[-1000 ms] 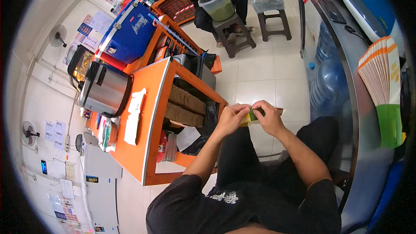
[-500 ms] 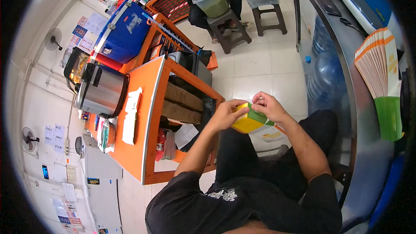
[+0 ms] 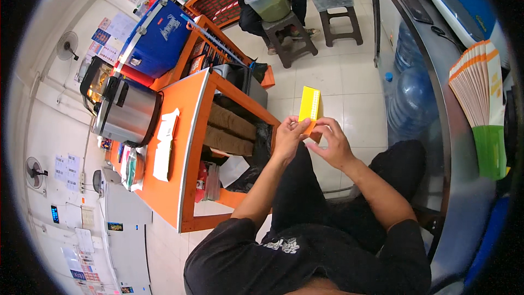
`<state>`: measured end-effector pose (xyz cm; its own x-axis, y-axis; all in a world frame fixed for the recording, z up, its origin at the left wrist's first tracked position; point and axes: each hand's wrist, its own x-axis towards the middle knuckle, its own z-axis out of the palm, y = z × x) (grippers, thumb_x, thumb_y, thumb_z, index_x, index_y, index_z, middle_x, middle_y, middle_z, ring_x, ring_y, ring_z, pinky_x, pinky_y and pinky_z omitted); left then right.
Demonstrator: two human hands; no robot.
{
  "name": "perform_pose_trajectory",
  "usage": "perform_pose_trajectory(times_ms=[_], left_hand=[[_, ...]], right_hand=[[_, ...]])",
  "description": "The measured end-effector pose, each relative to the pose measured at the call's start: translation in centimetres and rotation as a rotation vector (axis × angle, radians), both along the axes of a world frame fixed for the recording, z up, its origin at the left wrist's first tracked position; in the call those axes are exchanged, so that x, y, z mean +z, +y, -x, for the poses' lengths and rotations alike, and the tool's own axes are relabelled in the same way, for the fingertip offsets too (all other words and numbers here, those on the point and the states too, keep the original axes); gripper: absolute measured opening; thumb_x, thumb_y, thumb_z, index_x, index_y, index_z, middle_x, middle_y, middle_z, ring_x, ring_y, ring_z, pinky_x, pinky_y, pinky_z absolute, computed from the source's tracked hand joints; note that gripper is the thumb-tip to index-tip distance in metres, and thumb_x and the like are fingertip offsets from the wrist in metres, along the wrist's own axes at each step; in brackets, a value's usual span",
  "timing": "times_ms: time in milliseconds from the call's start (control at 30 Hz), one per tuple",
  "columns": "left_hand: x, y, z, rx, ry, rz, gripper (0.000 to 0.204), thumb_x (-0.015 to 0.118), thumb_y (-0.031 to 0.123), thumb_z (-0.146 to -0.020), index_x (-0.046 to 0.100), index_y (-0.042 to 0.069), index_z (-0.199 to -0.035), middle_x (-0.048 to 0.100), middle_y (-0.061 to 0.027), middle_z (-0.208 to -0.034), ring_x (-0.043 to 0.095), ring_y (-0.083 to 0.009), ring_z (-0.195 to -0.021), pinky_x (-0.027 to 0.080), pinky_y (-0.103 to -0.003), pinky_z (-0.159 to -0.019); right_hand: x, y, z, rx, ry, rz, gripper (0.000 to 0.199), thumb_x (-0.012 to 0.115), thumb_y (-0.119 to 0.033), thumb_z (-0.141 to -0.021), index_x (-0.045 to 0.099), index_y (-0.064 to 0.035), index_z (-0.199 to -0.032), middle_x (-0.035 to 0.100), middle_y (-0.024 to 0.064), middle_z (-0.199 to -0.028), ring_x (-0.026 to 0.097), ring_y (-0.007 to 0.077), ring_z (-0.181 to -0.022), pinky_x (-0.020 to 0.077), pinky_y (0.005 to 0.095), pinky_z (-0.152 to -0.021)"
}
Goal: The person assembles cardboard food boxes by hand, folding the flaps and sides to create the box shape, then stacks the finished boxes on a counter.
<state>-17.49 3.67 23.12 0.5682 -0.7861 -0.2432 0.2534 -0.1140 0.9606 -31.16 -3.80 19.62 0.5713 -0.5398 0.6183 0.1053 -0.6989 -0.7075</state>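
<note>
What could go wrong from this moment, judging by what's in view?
1. The yellow carton may slip: the left hand pinches only its lower end, and whether the right hand grips it too is hard to tell.
2. That end could crease if the pinch is too tight, since the carton looks thin.
3. The tub might tip if knocked, as it stands on a stool.

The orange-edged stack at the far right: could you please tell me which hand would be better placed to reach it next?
Probably the right hand: it is nearer the orange-edged stack, while the left hand pinches the yellow carton, though the right may also touch it.
</note>
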Motion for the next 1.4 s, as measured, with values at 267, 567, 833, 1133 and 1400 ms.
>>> perform_pose_trajectory(times_ms=[267,567,833,1133,1400], left_hand=[[-0.3,-2.3,1.7,0.024,0.129,0.110,0.023,0.065,0.016,-0.088,0.049,0.006,-0.101,0.062,-0.0041,-0.094,0.060,-0.0097,-0.083,0.049,-0.026,-0.076],[-1.4,-3.3,1.6,0.127,-0.301,0.332,0.014,0.068,0.008,-0.084,0.060,0.000,-0.093,0.066,-0.0069,-0.090,0.063,-0.0098,-0.080,0.050,-0.022,-0.071],[-3.0,-3.0,2.6,0.095,-0.545,0.191,0.017,0.070,0.009,-0.083,0.068,-0.002,-0.095,0.068,-0.0030,-0.083,0.059,-0.0066,-0.072,0.048,-0.021,-0.069],[-3.0,-3.2,2.5,-0.082,-0.570,0.260,0.016,0.065,0.007,-0.086,0.065,-0.002,-0.100,0.064,-0.0073,-0.099,0.060,-0.0097,-0.085,0.049,-0.024,-0.074],[-2.6,-3.7,2.6,-0.108,-0.470,0.215,0.016,0.066,0.007,-0.085,0.066,-0.002,-0.098,0.066,-0.0048,-0.091,0.059,-0.0086,-0.081,0.047,-0.022,-0.075]], right_hand=[[0.3,-2.1,0.4,-0.079,-0.118,-0.065,0.034,0.073,-0.007,-0.074,0.053,-0.0042,-0.102,0.057,0.0117,-0.107,0.058,0.0296,-0.101,0.0492,0.0368,-0.084],[-0.6,-3.0,0.2,-0.055,-0.225,-0.287,0.019,0.064,-0.004,-0.083,0.057,-0.0016,-0.100,0.062,0.0142,-0.112,0.063,0.0260,-0.099,0.0508,0.0327,-0.084],[-1.4,-4.2,0.4,0.054,-0.240,-0.712,0.016,0.063,-0.012,-0.087,0.062,0.0012,-0.096,0.057,0.0119,-0.120,0.061,0.0162,-0.098,0.0505,0.0275,-0.084],[-1.6,-4.4,0.3,0.092,-0.257,-0.704,0.017,0.064,-0.015,-0.087,0.064,0.0008,-0.093,0.057,0.0121,-0.120,0.059,0.0177,-0.103,0.0498,0.0305,-0.086],[-1.4,-5.0,0.7,0.103,-0.223,-0.737,0.015,0.063,-0.015,-0.088,0.064,-0.0005,-0.092,0.057,0.0115,-0.121,0.059,0.0176,-0.104,0.0507,0.0308,-0.085]])
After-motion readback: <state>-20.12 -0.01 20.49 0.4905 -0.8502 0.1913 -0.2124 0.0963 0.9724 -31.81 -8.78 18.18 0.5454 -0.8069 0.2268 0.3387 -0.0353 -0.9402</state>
